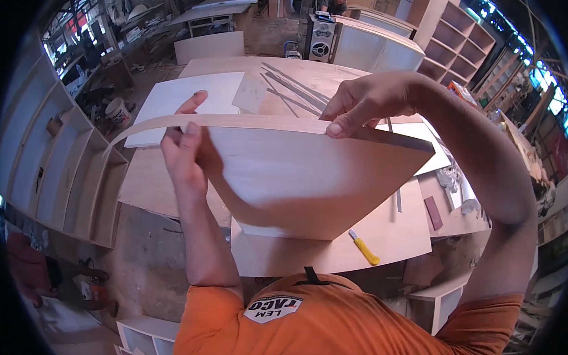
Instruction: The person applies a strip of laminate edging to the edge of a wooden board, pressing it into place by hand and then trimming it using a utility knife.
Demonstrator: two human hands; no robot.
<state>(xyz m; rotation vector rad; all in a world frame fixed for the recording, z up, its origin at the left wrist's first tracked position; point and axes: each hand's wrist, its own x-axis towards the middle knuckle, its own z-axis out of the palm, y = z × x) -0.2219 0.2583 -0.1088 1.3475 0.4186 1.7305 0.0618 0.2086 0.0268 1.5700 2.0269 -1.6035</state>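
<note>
A pale wooden panel [309, 183] stands on edge in front of me on the worktable. Along its top edge runs a thin wood-coloured edging strip [146, 123], whose loose end curves down past the panel's left side. My left hand [186, 143] is closed over the strip and the panel's upper left corner, thumb on the near side. Further right, my right hand [363, 106] pinches the strip against the top edge with its thumb and fingers. Beyond that hand, the bare edge looks darker. A yellow-handled utility knife [365, 248] lies beside the panel's bottom corner.
Under the panel is a wooden worktable [271, 260]. White panels [187, 96] and dark thin strips [293, 89] lie behind. A reddish-brown block [433, 213] rests at right. Shelving [77, 178] stands left; another person [334, 2] is at the back near a speaker [321, 38].
</note>
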